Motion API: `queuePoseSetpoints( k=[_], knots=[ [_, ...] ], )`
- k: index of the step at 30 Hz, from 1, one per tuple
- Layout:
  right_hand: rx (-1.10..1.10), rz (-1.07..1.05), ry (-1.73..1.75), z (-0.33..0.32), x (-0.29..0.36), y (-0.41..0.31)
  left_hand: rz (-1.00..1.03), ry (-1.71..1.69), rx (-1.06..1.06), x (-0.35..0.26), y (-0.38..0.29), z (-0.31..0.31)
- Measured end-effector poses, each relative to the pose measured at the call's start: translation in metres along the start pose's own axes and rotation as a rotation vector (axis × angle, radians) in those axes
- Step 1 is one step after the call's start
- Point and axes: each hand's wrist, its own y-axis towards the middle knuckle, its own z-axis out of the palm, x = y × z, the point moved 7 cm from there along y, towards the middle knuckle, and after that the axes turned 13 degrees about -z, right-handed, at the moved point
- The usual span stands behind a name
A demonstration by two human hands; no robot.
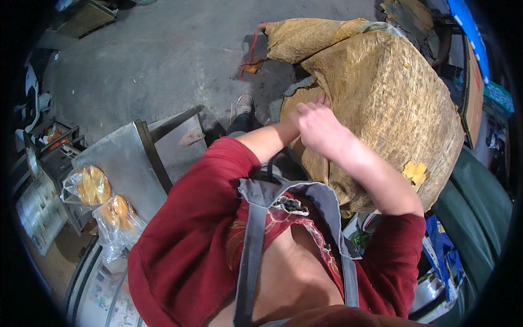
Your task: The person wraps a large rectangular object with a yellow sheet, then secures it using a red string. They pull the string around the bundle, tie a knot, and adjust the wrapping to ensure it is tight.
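Observation:
A large, stiff tan sheet [380, 94], wrinkled like dried hide, spreads ahead and to the right, with its upper edge rolled over. My left hand [296, 118] reaches to a fold at the sheet's inner edge, its fingers on the fold. Across it lies my right hand [316, 124], fingers curled down, covering much of the left one. Whether the right fingers pinch anything is hidden. A torn yellowish flake [416, 172] clings to the sheet near my right forearm.
Left stands a metal-topped table [118, 151]; beside it are two clear plastic bags of bread rolls [88, 186]. A red cord [252, 51] hangs from the roll's end over the concrete floor [163, 53]. Dark green padding [476, 204] and a cardboard box [473, 94] border the right side.

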Motion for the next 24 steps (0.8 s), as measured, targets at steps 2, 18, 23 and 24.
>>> queuePoseSetpoints(
  k=[2, 18, 23, 24],
  knots=[
    [0.267, 0.067, 0.102, 0.024, -0.037, 0.024, -0.095, 0.102, -0.037, 0.0, -0.001, -0.009],
    [0.727, 0.384, 0.102, 0.083, -0.114, 0.026, 0.351, 1.677, -0.991, -0.253, 0.015, -0.042],
    [0.801, 0.35, 0.098, 0.086, -0.115, 0.022, 0.365, 1.385, -0.956, -0.321, -0.016, -0.066],
    [0.796, 0.376, 0.111, 0.086, -0.117, 0.021, 0.493, 1.407, -0.93, -0.331, -0.027, -0.06]
  ],
)
